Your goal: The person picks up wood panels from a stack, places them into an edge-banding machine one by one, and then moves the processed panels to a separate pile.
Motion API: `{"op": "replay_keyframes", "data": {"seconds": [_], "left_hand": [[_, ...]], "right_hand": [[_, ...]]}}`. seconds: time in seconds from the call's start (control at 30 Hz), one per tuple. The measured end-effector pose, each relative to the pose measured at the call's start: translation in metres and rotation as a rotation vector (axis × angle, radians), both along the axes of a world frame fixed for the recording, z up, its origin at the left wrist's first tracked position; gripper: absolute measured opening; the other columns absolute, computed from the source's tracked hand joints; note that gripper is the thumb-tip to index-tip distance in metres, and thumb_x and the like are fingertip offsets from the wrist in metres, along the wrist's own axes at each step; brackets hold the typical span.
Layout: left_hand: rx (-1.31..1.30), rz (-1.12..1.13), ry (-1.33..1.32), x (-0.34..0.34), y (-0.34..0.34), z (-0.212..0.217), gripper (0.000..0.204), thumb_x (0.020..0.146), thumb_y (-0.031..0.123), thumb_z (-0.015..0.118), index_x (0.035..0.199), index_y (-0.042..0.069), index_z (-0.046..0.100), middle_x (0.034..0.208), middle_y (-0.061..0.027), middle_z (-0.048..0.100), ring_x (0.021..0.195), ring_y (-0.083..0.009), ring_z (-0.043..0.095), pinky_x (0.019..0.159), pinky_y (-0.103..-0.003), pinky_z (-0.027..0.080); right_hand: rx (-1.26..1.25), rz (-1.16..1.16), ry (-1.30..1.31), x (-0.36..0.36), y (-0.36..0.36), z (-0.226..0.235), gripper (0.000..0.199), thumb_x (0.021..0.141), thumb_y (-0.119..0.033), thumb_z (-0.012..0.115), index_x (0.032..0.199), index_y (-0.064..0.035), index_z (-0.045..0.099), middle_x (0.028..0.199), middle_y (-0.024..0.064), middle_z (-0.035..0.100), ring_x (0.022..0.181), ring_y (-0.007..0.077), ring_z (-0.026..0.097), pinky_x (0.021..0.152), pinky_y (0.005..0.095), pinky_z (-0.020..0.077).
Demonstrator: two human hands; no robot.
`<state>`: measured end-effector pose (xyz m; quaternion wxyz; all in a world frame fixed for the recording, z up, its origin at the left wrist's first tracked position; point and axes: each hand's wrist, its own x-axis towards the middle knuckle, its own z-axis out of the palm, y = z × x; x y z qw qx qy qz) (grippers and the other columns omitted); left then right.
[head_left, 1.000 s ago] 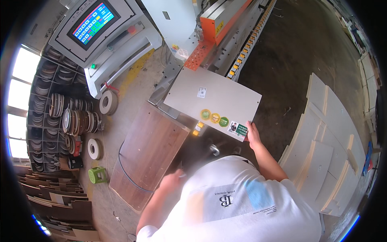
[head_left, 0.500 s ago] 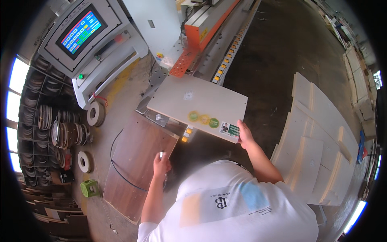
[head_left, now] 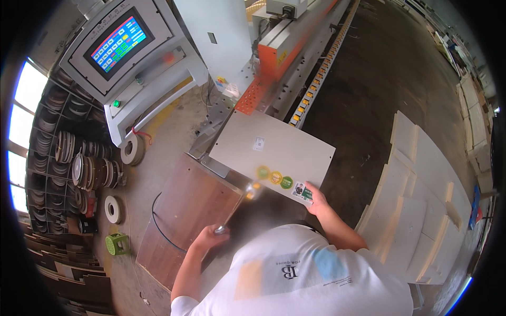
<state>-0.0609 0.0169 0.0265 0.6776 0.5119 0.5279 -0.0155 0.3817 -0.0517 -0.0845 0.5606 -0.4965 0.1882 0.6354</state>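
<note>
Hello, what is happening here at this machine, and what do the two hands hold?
A person in a white shirt stands at a long machine. The right hand grips the near edge of a pale grey panel lying flat on the machine's infeed, beside its round stickers. The left hand holds a small metallic object, too blurred to identify, over a brown wooden board.

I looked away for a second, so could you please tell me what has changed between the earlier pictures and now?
The left hand has come forward off the wood panel and now has a grip on a slim metal tool; a second ago it held nothing that shows. The right hand stays on the near edge of the grey board, which still lies on the machine.
</note>
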Motion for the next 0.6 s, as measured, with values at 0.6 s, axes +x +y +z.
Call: {"op": "replay_keyframes", "data": {"seconds": [0.6], "left_hand": [[-0.011, 0.099, -0.021, 0.022, -0.035, -0.018, 0.030, 0.104, 0.021, 0.057, 0.130, 0.008, 0.055, 0.081, 0.0018, 0.066, 0.066, -0.0049, 0.054, 0.055, -0.021, 0.044]], "right_hand": [[0.005, -0.151, -0.168, 0.111, 0.099, -0.012, 0.032, 0.092, -0.042, 0.072, 0.101, -0.0109, 0.071, 0.095, 0.0047, 0.074, 0.087, 0.0220, 0.072, 0.083, 0.0390, 0.0568]]}}
